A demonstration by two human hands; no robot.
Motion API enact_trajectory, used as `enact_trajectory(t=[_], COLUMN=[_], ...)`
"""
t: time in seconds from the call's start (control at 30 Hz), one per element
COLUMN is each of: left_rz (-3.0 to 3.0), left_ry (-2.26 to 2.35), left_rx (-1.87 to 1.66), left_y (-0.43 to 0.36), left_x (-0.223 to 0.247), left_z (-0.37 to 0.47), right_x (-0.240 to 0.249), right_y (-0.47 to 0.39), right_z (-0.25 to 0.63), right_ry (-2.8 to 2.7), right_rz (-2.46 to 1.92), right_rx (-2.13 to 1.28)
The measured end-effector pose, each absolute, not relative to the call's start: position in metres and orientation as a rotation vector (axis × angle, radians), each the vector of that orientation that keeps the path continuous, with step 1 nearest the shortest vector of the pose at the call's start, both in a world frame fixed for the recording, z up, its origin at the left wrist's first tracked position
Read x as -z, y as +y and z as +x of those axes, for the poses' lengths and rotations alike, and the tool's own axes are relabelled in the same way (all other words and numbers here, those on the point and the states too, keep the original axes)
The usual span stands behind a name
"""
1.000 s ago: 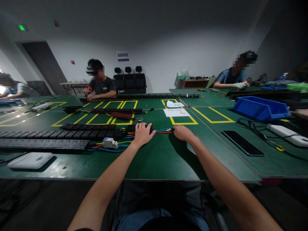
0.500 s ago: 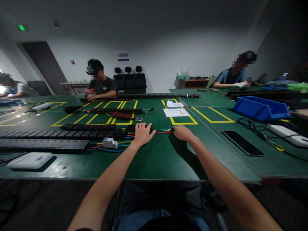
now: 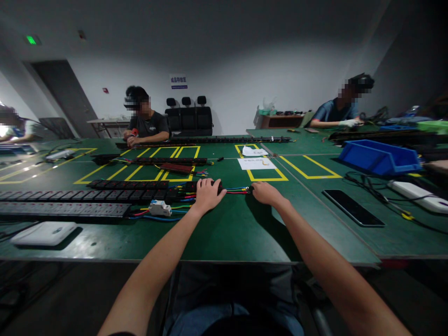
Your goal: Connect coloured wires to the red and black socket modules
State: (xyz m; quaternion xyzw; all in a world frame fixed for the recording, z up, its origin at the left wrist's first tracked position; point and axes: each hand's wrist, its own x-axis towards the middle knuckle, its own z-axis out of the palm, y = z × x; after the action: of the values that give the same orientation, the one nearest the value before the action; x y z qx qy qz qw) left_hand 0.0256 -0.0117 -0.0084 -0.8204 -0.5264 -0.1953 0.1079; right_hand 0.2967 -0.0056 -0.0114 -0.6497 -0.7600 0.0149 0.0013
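My left hand [image 3: 209, 193] is closed over a small black block [image 3: 220, 187], its fingers curled across the top and hiding most of it. From the block's right side, red and blue wires [image 3: 236, 190] run to bare metal ends. At those ends is my right hand [image 3: 265, 192], its fingers pressed together; whatever they hold is hidden. Left of my left hand lie a black power strip [image 3: 133, 195] and a grey-faced strip [image 3: 63, 211]. A white circuit breaker [image 3: 160, 208] with coloured wires sits beside the grey-faced strip.
A black phone [image 3: 353, 208] lies to the right, near a blue bin [image 3: 380, 157] and cabled white device [image 3: 420, 196]. A white box [image 3: 44, 233] stands at left. White paper [image 3: 255, 164] lies ahead, with more strips [image 3: 168, 161]. Co-workers sit across the table.
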Motion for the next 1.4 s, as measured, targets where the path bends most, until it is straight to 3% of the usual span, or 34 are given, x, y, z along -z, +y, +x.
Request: enact_trajectory(t=[0.8, 1.07, 1.4], left_rz=[-2.384, -2.379, -2.395], left_ry=[-1.554, -1.544, -1.536], left_rx=[0.595, 0.587, 0.597], left_y=[-0.011, -0.009, -0.010], left_x=[0.012, 0.013, 0.013], left_z=[0.027, 0.027, 0.026], right_x=[0.008, -0.001, -0.005], right_y=[-0.009, -0.016, -0.021], right_z=[0.295, 0.284, 0.277], right_ry=[-2.371, -2.298, -2.264], right_rz=[-2.046, -1.775, -1.799], right_rx=[-0.030, -0.115, -0.140])
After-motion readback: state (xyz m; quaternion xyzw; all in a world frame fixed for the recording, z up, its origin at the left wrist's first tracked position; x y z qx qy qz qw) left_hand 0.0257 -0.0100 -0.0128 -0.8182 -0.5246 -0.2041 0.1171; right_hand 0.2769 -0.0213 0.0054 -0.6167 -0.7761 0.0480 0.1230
